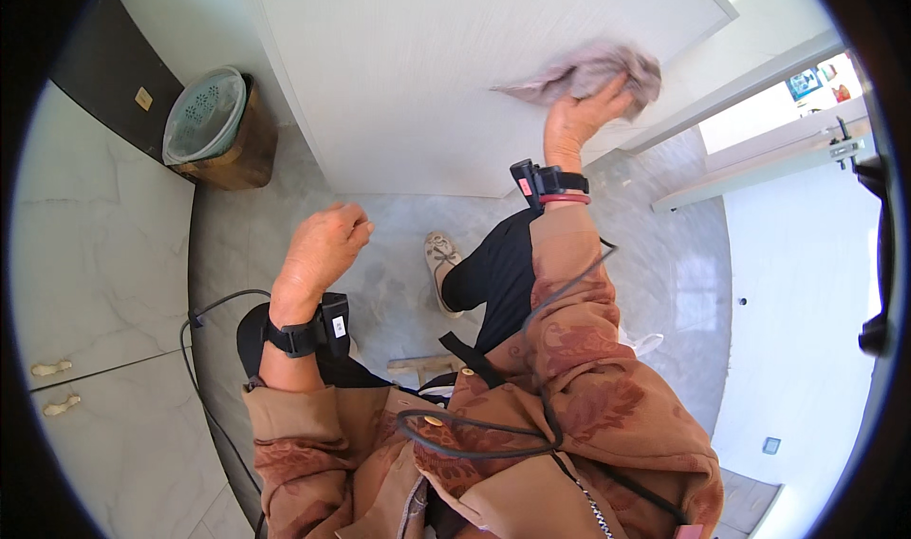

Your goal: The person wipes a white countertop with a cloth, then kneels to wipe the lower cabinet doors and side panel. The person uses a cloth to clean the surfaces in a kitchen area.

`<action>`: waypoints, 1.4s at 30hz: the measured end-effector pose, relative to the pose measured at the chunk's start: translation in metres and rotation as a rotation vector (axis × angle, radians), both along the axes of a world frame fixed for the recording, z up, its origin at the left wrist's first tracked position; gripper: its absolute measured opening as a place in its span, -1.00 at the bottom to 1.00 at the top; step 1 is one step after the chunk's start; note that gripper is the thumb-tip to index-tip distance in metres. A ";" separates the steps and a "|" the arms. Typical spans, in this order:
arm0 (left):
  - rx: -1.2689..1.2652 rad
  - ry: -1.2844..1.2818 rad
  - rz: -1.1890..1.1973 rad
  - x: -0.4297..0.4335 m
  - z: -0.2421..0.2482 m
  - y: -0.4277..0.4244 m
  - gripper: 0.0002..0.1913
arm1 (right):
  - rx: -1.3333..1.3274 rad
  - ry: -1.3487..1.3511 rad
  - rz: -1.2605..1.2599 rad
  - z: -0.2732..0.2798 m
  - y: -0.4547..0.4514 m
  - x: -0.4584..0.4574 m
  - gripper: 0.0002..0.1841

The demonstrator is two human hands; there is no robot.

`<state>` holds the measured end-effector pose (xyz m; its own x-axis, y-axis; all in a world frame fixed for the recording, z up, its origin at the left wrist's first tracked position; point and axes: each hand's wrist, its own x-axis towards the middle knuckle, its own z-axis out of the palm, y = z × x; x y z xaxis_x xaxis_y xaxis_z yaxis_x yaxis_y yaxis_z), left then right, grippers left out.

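My right hand (583, 119) holds a crumpled pinkish-grey cloth (605, 73) against the white panel (398, 90), towards its right side. The cloth is blurred, and one corner of it trails to the left. My left hand (326, 243) is raised over the floor with its fingers curled, and I see nothing in it. Each wrist bears a black strap with a small device, and a red bangle (564, 199) circles the right one.
A lined waste bin (238, 155) stands left of the panel, beside marble-patterned cabinet doors (107, 254). A black cable (213, 418) runs down at my left. On the right are a doorway and a white door (790, 276). Part of a wooden stool (423, 363) shows beneath me.
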<state>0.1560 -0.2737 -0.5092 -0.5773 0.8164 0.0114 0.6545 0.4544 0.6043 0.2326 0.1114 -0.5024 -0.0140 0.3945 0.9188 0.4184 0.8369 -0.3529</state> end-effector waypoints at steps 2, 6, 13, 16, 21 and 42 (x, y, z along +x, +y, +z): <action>0.013 0.006 -0.009 0.002 0.003 0.001 -0.79 | -0.014 0.141 0.060 -0.002 0.006 0.001 -0.47; 0.006 0.047 -0.018 0.005 0.005 0.002 -0.80 | -0.066 -0.178 -0.004 -0.011 -0.019 -0.013 -0.70; 0.015 0.068 -0.017 0.008 0.009 0.000 -0.77 | 0.112 -0.407 0.126 -0.011 -0.074 -0.063 -0.84; 0.007 0.069 -0.016 0.007 0.008 -0.002 -0.77 | 0.345 -0.395 0.219 -0.013 -0.101 -0.088 -0.77; 0.001 0.052 -0.010 0.002 -0.003 -0.004 -0.74 | 0.438 -0.698 0.613 -0.049 -0.157 -0.130 -0.67; 0.069 0.041 0.048 -0.009 -0.009 -0.028 -0.72 | 0.308 -0.469 0.146 -0.019 -0.093 -0.056 -0.57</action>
